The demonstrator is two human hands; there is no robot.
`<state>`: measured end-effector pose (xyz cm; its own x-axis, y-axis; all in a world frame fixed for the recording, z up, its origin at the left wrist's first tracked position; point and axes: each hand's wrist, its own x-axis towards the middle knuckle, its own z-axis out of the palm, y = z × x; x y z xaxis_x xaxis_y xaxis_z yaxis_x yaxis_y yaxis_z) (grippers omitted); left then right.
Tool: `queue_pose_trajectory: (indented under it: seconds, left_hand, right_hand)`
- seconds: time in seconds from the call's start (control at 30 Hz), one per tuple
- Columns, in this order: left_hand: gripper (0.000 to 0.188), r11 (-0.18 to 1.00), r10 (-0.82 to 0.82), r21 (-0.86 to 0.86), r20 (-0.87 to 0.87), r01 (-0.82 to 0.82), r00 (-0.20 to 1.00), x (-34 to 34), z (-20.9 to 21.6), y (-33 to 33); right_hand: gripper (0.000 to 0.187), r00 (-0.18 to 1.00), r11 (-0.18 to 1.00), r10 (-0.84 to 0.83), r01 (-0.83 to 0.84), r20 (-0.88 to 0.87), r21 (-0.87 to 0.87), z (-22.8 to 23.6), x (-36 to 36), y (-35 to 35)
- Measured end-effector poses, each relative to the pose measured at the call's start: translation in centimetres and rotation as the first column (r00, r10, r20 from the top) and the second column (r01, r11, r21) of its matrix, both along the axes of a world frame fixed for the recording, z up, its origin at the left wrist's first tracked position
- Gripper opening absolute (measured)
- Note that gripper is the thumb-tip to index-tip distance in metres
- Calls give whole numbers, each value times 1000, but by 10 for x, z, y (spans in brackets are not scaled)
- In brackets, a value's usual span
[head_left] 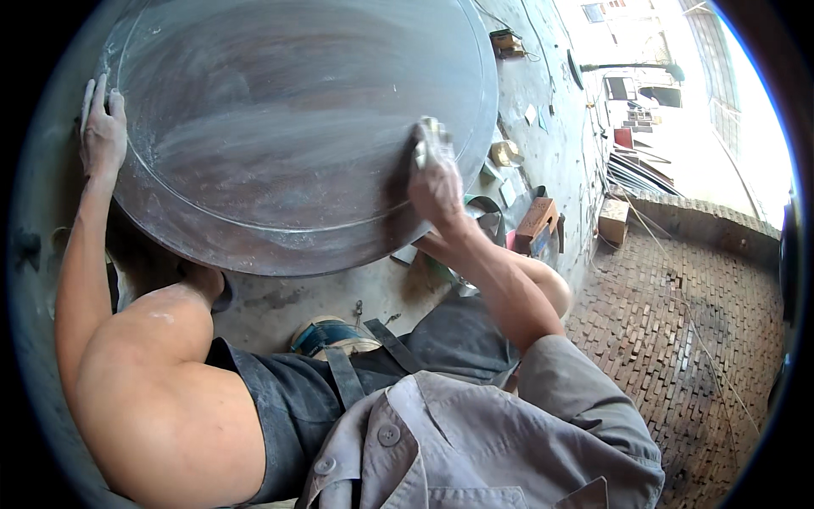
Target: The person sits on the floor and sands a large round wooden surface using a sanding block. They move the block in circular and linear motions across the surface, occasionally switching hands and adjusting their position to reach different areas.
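Observation:
A large, round, dark tabletop (280, 127) fills the upper middle, streaked with pale dust and marked by a thin ring line near its rim. At its left rim is my left hand (103, 140), dusty, its thumb over the edge and its fingers stretched along the outside. My right hand (437, 182) presses on the right side of the surface, somewhat blurred by motion. Its whitened fingers close over something pale and dusty that I cannot make out. Both forearms reach forward, and my bent left knee is below the near rim.
On the grey floor right of the tabletop lie an orange-brown box (536, 222), a yellowish block (506, 153) and several small sheets. A teal-and-tan rounded thing (335, 336) sits between my legs. Further right are brick paving (678, 339), a tan block (612, 220) and trailing cords.

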<state>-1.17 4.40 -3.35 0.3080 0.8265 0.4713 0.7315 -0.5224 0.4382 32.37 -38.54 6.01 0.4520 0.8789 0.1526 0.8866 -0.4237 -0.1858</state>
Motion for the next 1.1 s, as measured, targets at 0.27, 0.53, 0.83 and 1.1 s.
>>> queue_pose_trajectory:
  seconds: [0.27,0.53,0.83,1.1]
  left_hand:
    - [52,1000,-4,-12,-9,3,1000,-3,0,3]
    - [52,1000,-13,-26,-37,12,999,-3,10,-3]
    - [53,998,-61,-24,-48,60,997,-2,21,-6]
    - [53,994,-63,-94,-64,57,996,-2,28,-12]
  right_hand:
    - [49,999,999,45,-45,17,-3,3,4,-6]
    - [49,997,997,72,-72,-7,-5,3,5,-5]
    - [54,991,995,98,-96,88,-28,4,18,-9]
    - [52,994,995,100,-98,54,-36,12,6,-7]
